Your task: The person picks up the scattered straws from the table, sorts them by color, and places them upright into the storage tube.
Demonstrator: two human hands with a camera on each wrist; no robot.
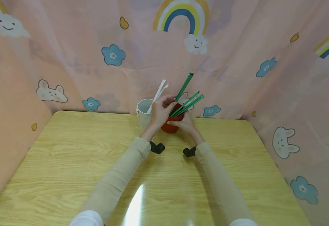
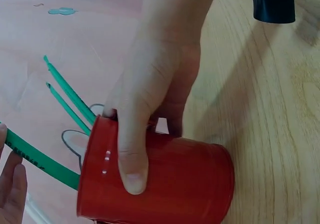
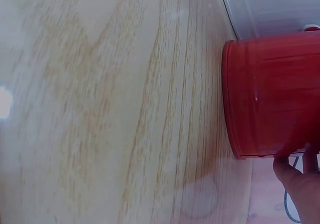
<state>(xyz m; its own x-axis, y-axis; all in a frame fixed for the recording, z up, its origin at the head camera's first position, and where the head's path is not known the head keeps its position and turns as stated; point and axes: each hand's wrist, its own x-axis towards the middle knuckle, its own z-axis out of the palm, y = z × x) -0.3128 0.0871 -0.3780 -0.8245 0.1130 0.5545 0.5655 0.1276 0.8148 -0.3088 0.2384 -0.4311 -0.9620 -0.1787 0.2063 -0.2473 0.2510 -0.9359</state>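
My left hand (image 1: 161, 113) pinches a thick green wrapped straw (image 1: 184, 86) above the red bucket (image 1: 169, 128). Its lower end is inside the bucket, and dark print shows on it in the left wrist view. Several thinner green straws (image 1: 191, 104) lean right out of the same bucket. On the bucket's right side, my right hand (image 1: 185, 123) grips the wall, thumb along the outside near the rim. The bucket stands upright on the table. Just left of it is a white bucket (image 1: 144, 121) with white straws (image 1: 159, 94) in it, partly hidden by my left hand.
Both buckets stand at the back edge of the wooden table (image 1: 96, 147), close to a pink printed curtain (image 1: 90, 28). Black wrist mounts (image 1: 157, 148) hang below the wrists. Light glares off the tabletop in front.
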